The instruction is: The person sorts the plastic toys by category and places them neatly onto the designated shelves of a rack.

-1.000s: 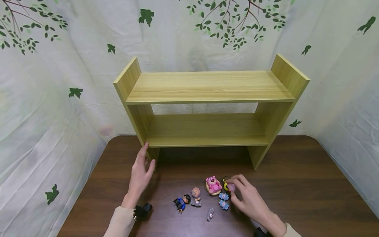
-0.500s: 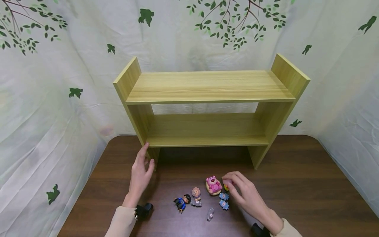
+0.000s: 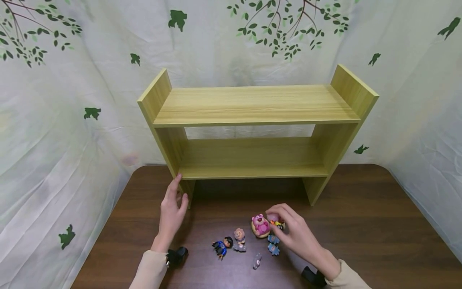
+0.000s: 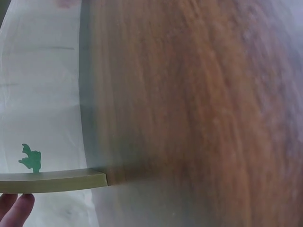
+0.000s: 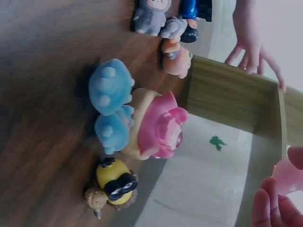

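My right hand (image 3: 296, 235) pinches a small pink toy (image 5: 286, 176) between thumb and fingertips, its shape partly hidden. Just under those fingers is a yellow minion figurine (image 5: 116, 182) with black goggles. Beside it sits a pink bear figurine (image 3: 260, 226) on a cream base, with two blue figurines (image 3: 273, 245) in front. My left hand (image 3: 172, 212) touches the left side panel of a wooden shelf (image 3: 252, 172), fingers extended along its front edge. In the left wrist view, two fingertips (image 4: 21, 208) meet that panel.
Left of the bear lie a dark-haired figurine (image 3: 221, 247) in blue and black, a pinkish-orange figurine (image 3: 239, 235) and a small grey one (image 3: 240, 247). Another grey figurine (image 3: 257, 261) lies nearer the front of the brown table (image 3: 361, 241). A leaf-patterned cloth (image 3: 108, 80) hangs behind.
My right hand has moved left and slightly away from me with the pink toy, over toward the bear. More of the minion shows beneath it. My left hand stays on the panel.
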### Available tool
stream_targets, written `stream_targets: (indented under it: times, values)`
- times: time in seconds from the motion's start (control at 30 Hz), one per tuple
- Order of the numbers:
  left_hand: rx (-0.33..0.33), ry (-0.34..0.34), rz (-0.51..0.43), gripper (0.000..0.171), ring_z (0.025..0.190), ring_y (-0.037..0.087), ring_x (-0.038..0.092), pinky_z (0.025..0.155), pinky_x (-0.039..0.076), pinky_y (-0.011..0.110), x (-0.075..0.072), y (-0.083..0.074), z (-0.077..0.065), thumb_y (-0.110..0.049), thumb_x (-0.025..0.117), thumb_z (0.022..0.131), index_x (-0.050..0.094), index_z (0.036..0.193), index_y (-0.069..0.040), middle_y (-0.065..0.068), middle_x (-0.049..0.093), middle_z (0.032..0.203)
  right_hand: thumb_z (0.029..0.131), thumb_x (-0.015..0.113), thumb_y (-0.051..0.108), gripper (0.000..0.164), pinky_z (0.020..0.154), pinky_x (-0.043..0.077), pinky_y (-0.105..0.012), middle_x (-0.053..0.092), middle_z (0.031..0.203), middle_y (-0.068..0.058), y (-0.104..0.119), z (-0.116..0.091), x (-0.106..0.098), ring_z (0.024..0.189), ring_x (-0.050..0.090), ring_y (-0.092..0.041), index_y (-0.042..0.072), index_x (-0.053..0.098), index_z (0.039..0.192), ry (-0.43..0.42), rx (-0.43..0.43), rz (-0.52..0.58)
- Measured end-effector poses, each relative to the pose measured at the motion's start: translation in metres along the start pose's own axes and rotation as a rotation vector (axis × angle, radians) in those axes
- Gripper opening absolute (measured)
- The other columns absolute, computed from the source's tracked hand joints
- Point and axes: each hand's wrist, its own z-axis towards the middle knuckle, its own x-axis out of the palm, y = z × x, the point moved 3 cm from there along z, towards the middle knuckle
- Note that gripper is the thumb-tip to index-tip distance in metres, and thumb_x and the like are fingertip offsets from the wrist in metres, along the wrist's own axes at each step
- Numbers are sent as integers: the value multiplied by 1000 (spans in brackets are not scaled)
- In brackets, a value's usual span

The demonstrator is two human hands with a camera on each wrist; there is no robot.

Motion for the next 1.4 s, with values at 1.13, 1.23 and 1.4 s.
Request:
stream_targets:
  times: [1.13,1.23,1.4]
  values:
    - [-4,-37,71,79,96,37,61,61,55,44,4,5,-2,20,59,77,38,145,-15,15,49,136,95,61,22,32,67,50,-19,61,101,2,13,40,4,85,58,-9,5,58,122,-47,-57,71]
    - [-11,-36,72,80,93,36,61,61,55,44,4,4,-2,21,59,77,38,145,-15,15,49,137,90,66,10,33,71,49,-21,62,100,2,13,44,4,87,58,-10,4,58,122,-67,-83,44]
    - [-19,-38,64,81,92,35,61,61,55,44,4,4,-2,21,59,77,39,145,-16,15,50,137,91,65,13,33,75,49,-24,63,101,1,14,52,5,89,58,-10,5,58,122,-71,-113,50]
